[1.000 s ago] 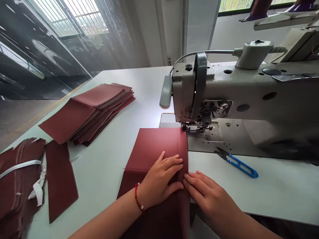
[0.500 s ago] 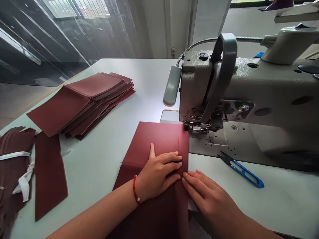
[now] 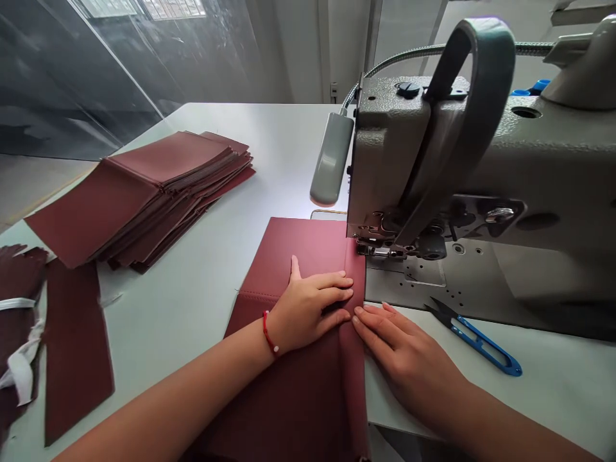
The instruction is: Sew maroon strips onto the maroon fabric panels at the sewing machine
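Observation:
A dark red fabric piece (image 3: 298, 250) with a folded right edge lies on the white table, its far corner at the presser foot (image 3: 380, 249) of a grey sewing machine (image 3: 481, 167). My left hand (image 3: 310, 308), a red cord on its wrist, lies flat on the fabric with fingers stretched toward the fold. My right hand (image 3: 404, 350) rests flat beside it, fingertips touching the folded edge from the right. Neither hand grips anything.
A stack of red fabric pieces (image 3: 144, 192) lies at the far left. A loose red strip (image 3: 74, 346) and a bundle tied with white tape (image 3: 19, 333) lie at the near left. Blue thread snips (image 3: 476, 340) rest by the machine bed. A lamp head (image 3: 331, 160) hangs over the plate.
Both hands have slid forward with the fabric toward the presser foot. The head has come closer to the machine, so it looks larger.

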Tool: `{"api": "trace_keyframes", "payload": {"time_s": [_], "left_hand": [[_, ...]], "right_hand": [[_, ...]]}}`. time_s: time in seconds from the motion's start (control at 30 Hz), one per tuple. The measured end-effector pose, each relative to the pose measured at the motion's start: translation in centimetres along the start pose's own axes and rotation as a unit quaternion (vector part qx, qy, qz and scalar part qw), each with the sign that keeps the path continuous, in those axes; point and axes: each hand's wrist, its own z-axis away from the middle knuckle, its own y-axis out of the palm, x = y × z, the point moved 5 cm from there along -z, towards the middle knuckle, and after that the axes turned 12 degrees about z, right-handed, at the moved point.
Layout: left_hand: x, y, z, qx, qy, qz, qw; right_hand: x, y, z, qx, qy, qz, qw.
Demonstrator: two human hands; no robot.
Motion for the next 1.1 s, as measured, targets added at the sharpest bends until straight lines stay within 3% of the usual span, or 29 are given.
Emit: {"api": "trace_keyframes", "payload": {"time_s": [0.43, 1.1], "left_hand": [[2.5, -1.2, -3.8, -0.01, -0.021, -0.018, 1.0], [4.7, -2.5, -8.4, -0.026, 0.018, -0.067, 0.997]], "right_hand": [[-3.0, 1.4, -2.1, 0.06, 0.054, 0.009, 0.997], [-5.5, 2.7, -3.6, 0.048, 0.147, 0.06, 0.986]]}}
